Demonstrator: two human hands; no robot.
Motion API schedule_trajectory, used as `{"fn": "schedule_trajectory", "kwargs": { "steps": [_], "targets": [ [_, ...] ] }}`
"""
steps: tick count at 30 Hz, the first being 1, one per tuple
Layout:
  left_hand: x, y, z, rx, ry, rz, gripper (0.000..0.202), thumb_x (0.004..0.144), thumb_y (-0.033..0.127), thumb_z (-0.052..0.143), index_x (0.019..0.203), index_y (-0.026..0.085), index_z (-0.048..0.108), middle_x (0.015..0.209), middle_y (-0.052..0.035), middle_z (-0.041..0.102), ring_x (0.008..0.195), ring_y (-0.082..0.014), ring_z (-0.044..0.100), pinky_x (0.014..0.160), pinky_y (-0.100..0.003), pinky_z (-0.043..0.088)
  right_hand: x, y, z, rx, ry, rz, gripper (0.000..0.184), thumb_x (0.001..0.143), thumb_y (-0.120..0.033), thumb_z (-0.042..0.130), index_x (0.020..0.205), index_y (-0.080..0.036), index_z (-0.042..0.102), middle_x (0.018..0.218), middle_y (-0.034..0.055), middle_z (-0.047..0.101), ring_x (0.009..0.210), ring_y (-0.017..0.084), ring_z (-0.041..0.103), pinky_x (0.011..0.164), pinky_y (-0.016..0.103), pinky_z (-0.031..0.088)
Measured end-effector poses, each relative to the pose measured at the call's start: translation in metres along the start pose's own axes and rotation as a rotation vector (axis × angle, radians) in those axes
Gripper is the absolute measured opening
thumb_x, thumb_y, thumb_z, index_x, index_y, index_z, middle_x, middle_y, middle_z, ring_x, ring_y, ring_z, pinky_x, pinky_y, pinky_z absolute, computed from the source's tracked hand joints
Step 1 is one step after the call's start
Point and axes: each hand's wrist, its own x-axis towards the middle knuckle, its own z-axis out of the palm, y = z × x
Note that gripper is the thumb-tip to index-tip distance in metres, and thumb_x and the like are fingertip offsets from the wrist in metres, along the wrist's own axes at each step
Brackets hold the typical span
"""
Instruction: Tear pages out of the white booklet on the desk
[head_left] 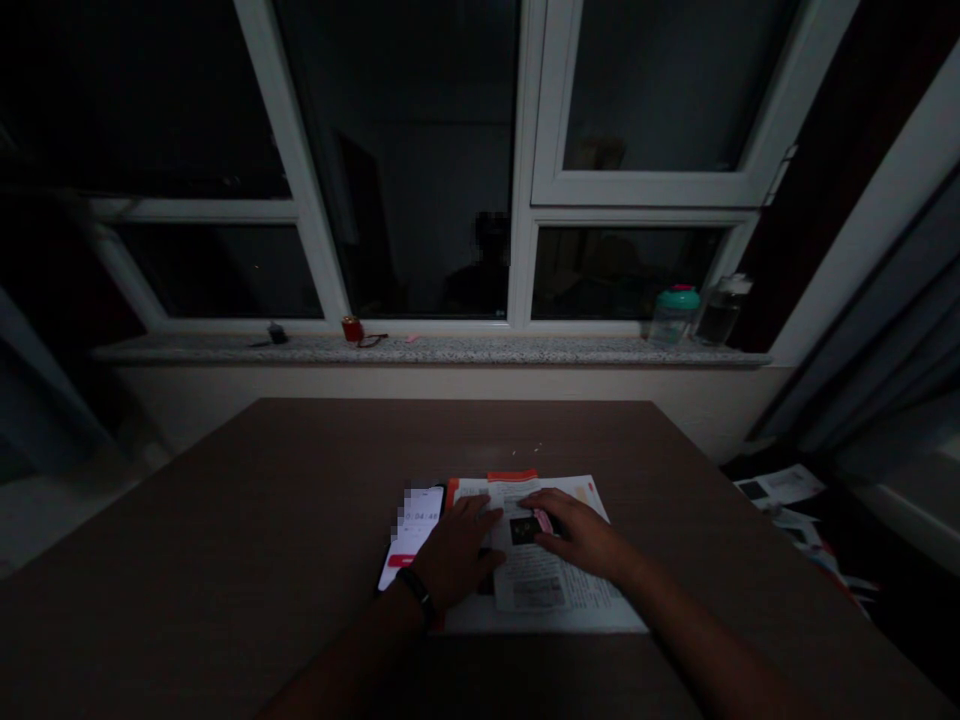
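A white printed sheet with an orange top edge [540, 575] lies on the brown table [225, 540] in dim light. My left hand [454, 550] rests flat on the sheet's left part with fingers stretched out, a dark band on its wrist. My right hand [581, 535] lies on the sheet's right part, fingers curved around a small dark square object [523, 529]; something pink shows beside its fingertips. A lit phone [411, 535] lies just left of my left hand, partly under it.
A stone windowsill [427, 350] runs behind the table, with a small red item [351, 329], a dark small item [277, 333], a jar with a teal lid [673, 313] and a clear bottle [721, 310]. Loose papers [787, 500] lie on the floor at right.
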Motion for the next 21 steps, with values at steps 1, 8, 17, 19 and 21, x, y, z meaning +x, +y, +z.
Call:
{"fn": "schedule_trajectory", "kwargs": {
  "steps": [1,8,17,19,21],
  "targets": [
    [0.0000,-0.0010,0.0010,-0.001,0.004,0.005,0.055,0.082,0.035,0.066,0.132,0.022,0.049,0.142,-0.0102,0.043,0.131,-0.0295,0.037,0.108,-0.046,0.032,0.0001,0.0004,0.0003,-0.001,-0.002,0.004,0.045,0.082,-0.022,0.063,0.127,-0.025,0.054,0.124,0.0090,0.058,0.115,0.024,0.054,0.102,0.041,0.041],
    [-0.0025,-0.0048,-0.0007,0.010,-0.036,0.046,0.063,0.080,0.044,0.068,0.135,0.022,0.046,0.146,-0.0106,0.038,0.133,-0.0306,0.034,0.108,-0.047,0.030,0.0015,-0.0001,0.0028,-0.014,-0.005,-0.002,0.046,0.082,-0.021,0.063,0.126,-0.024,0.054,0.123,0.0090,0.059,0.114,0.024,0.054,0.101,0.040,0.042],
    [-0.0035,-0.0080,-0.0022,0.007,-0.081,0.099,0.081,0.073,0.055,0.071,0.140,0.021,0.040,0.148,-0.0116,0.036,0.135,-0.0345,0.030,0.109,-0.051,0.028,0.0008,0.0007,0.0032,-0.008,-0.003,0.000,0.047,0.081,-0.020,0.064,0.127,-0.024,0.054,0.123,0.0092,0.058,0.115,0.024,0.054,0.102,0.041,0.041],
    [-0.0038,-0.0082,-0.0025,0.000,-0.077,0.106,0.082,0.072,0.056,0.072,0.141,0.022,0.040,0.148,-0.0113,0.036,0.135,-0.0347,0.030,0.109,-0.051,0.028,0.0009,0.0018,0.0035,-0.013,-0.007,0.003,0.048,0.080,-0.020,0.064,0.127,-0.025,0.054,0.123,0.0090,0.059,0.115,0.024,0.054,0.102,0.041,0.041],
    [-0.0041,-0.0082,-0.0029,-0.004,-0.078,0.103,0.083,0.072,0.055,0.073,0.141,0.023,0.040,0.149,-0.0111,0.035,0.136,-0.0350,0.029,0.109,-0.052,0.028,0.0011,0.0023,0.0037,-0.019,-0.005,0.003,0.048,0.080,-0.020,0.064,0.127,-0.025,0.054,0.123,0.0088,0.059,0.114,0.024,0.054,0.101,0.041,0.042]
  ]
}}
